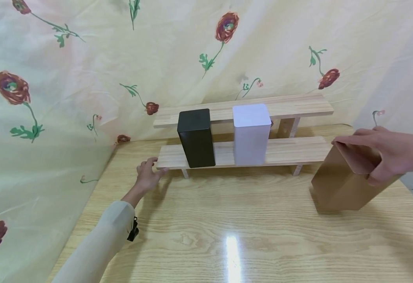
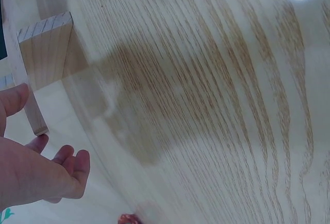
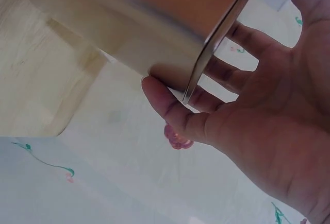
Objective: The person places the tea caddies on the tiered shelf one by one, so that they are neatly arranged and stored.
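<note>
My left hand [image 1: 147,176] is at the left end of the two-tier wooden shelf [image 1: 296,151]. In the left wrist view its thumb and a finger pinch the end of the lower board [image 2: 36,113]; the other fingers curl loosely. At the right, my right hand [image 1: 386,151] grips the upper end of a brown rectangular canister [image 1: 338,184], thumb on one side and fingers on the other. The canister tilts over the table, its lower end close to the surface. Whether it touches, I cannot tell. On the lower board stand a black canister [image 1: 196,139] and a white canister [image 1: 251,135], both upright.
The shelf's upper board [image 1: 298,105] runs behind the canisters. Beneath everything lies a glossy wood-grain table [image 1: 192,220]. A flower-printed cloth [image 1: 178,51] hangs at the back and along both sides. A black clip-like piece [image 1: 133,230] hangs at my left sleeve.
</note>
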Motion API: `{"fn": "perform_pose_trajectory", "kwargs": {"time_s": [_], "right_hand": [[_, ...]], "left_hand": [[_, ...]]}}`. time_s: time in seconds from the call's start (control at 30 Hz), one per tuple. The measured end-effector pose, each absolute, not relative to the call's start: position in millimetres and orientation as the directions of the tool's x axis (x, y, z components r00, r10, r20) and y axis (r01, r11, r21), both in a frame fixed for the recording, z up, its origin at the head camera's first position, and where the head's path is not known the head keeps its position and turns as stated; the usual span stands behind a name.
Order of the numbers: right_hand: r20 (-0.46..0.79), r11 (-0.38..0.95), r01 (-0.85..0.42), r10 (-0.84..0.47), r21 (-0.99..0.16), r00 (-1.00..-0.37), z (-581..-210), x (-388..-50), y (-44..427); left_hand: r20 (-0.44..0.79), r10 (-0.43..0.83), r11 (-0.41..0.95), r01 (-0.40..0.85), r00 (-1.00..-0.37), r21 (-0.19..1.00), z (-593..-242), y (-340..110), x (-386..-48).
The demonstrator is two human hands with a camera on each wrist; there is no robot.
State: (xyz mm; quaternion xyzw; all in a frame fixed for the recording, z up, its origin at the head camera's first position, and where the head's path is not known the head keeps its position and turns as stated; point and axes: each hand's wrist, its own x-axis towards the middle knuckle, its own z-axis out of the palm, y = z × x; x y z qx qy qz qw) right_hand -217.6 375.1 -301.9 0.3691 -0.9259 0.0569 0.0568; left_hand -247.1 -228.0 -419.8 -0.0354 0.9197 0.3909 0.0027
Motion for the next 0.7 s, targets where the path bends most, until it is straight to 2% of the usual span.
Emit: {"fn": "perform_pose_trajectory", "kwargs": {"time_s": [0.17,0.33,0.53,0.7], "right_hand": [[0.159,0.693,-0.717,-0.701,-0.073,-0.695,-292.2,-219.7,370.5],[0.222,0.635,-0.767,-0.737,-0.093,-0.638,-283.5,-225.2,365.1],[0.194,0.686,-0.722,-0.698,-0.094,-0.689,-265.6,-231.0,362.4],[0.196,0.64,-0.76,-0.735,-0.117,-0.649,-253.3,-243.2,357.3]], "left_hand": [[-0.034,-0.061,0.69,-0.067,-0.998,0.721,-420.0,-228.2,-246.7],[-0.038,-0.06,0.693,-0.069,-0.997,0.718,-419.5,-229.0,-247.0],[-0.038,-0.06,0.694,-0.069,-0.997,0.717,-421.0,-229.2,-247.0],[-0.034,-0.059,0.699,-0.066,-0.998,0.713,-420.7,-229.5,-247.7]]}}
